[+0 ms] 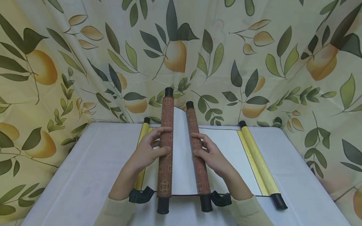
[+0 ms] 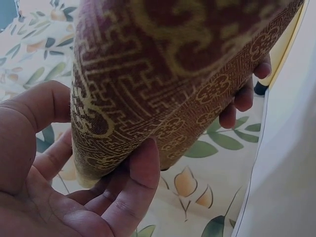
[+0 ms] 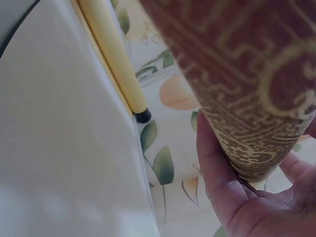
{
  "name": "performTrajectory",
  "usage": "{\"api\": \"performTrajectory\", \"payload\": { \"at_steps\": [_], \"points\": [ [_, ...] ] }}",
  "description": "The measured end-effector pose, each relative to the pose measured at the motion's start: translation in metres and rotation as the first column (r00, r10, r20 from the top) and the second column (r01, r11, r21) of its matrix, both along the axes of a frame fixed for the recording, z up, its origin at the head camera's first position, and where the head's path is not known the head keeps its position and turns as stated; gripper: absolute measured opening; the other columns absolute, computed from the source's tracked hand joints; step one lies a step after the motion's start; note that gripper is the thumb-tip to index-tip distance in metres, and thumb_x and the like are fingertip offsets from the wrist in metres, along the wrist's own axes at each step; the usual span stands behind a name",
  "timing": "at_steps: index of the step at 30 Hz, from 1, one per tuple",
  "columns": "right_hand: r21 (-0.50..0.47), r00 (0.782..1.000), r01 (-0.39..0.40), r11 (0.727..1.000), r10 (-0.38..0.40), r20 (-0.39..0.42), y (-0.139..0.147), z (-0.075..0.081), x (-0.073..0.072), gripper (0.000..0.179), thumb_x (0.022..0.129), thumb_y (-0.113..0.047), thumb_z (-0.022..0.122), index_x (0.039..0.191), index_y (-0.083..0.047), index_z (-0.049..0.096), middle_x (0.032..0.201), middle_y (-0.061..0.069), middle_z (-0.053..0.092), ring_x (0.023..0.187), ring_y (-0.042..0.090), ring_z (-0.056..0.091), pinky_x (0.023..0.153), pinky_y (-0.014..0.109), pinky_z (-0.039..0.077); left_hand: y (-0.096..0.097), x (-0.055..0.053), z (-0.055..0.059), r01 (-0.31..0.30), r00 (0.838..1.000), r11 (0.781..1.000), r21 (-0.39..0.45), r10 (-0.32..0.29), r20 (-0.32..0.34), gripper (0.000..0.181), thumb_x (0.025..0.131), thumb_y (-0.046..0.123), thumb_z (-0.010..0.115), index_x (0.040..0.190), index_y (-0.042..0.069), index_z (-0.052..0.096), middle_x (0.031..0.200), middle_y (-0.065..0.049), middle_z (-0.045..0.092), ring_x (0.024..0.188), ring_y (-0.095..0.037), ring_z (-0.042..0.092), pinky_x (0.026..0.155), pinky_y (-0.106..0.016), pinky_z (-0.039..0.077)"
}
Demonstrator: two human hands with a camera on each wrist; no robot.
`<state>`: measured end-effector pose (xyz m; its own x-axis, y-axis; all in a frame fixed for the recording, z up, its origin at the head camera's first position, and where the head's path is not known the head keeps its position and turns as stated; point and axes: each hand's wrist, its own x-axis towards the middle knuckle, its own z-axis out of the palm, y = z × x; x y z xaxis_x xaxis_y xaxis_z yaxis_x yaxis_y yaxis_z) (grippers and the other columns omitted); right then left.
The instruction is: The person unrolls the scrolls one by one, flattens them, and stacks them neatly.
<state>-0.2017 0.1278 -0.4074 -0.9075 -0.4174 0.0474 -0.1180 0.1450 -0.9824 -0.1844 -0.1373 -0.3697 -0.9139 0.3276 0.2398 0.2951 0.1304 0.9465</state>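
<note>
A reddish-brown hanging scroll with gold patterns and black end knobs is held up over the table, partly unrolled. My left hand point(image 1: 147, 150) grips its left roll point(image 1: 165, 166), thumb on the near face and fingers around the side. With thumb and fingers, my right hand point(image 1: 213, 154) holds the right roll point(image 1: 195, 125). A white sheet point(image 1: 183, 166) stretches between the two rolls. Beneath it lies a second, yellow-edged scroll, spread open, its right roll point(image 1: 260, 160) in full view and its left roll point(image 1: 140, 180) partly hidden by my left hand and forearm.
The table point(image 1: 93, 163) has a pale cover. Behind and beside it hangs a curtain point(image 1: 215, 18) printed with fruit and leaves. Black straps point(image 1: 141, 195) sit at both wrists. The open yellow scroll's white sheet point(image 1: 229, 157) covers much of the table's middle.
</note>
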Motion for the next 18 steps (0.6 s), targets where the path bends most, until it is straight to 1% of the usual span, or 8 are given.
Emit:
{"api": "performTrajectory", "payload": {
  "at_steps": [5, 7, 11, 18],
  "points": [
    [0.001, 1.000, -0.002, 1.000, 0.002, 0.005, 0.0009, 0.0005, -0.0004, 0.057, 0.098, -0.006, 0.053, 0.149, -0.025, 0.038, 0.148, 0.017, 0.036, 0.118, 0.037, 0.053, 0.088, 0.041, 0.052, 0.0001, 0.0008, 0.0016, 0.008, 1.000, 1.000, 0.015, -0.008, 0.026, 0.057, 0.088, 0.004, 0.069, 0.140, 0.018, 0.053, 0.141, -0.008, 0.051, 0.108, -0.029, 0.061, 0.086, -0.044, 0.054],
    [0.003, 1.000, -0.007, 1.000, 0.007, 0.007, 0.0011, 0.0005, -0.0006, 0.057, 0.098, -0.006, 0.053, 0.149, -0.025, 0.038, 0.148, 0.018, 0.036, 0.118, 0.037, 0.053, 0.088, 0.041, 0.052, -0.0001, 0.0010, 0.0020, 0.010, 0.999, 1.000, 0.023, -0.010, 0.031, 0.057, 0.088, 0.004, 0.069, 0.140, 0.017, 0.053, 0.141, -0.009, 0.051, 0.108, -0.029, 0.061, 0.086, -0.044, 0.054],
    [-0.003, 1.000, -0.009, 1.000, 0.009, 0.014, 0.0014, 0.0011, -0.0005, 0.057, 0.098, -0.006, 0.054, 0.149, -0.026, 0.037, 0.144, 0.020, 0.038, 0.113, 0.036, 0.055, 0.086, 0.041, 0.053, -0.0011, 0.0015, 0.0023, 0.011, 0.999, 0.999, 0.032, -0.012, 0.034, 0.057, 0.088, 0.003, 0.069, 0.141, 0.017, 0.052, 0.142, -0.008, 0.050, 0.110, -0.029, 0.060, 0.087, -0.045, 0.052],
    [-0.011, 1.000, -0.011, 1.000, 0.012, 0.024, 0.0018, -0.0002, 0.0004, 0.060, 0.097, -0.004, 0.055, 0.150, -0.027, 0.037, 0.146, 0.019, 0.037, 0.116, 0.037, 0.056, 0.085, 0.043, 0.054, -0.0023, 0.0029, 0.0027, 0.009, 1.000, 1.000, 0.026, -0.009, 0.022, 0.057, 0.087, 0.004, 0.069, 0.140, 0.016, 0.053, 0.143, -0.008, 0.049, 0.113, -0.029, 0.058, 0.092, -0.047, 0.050]
  ]
}}
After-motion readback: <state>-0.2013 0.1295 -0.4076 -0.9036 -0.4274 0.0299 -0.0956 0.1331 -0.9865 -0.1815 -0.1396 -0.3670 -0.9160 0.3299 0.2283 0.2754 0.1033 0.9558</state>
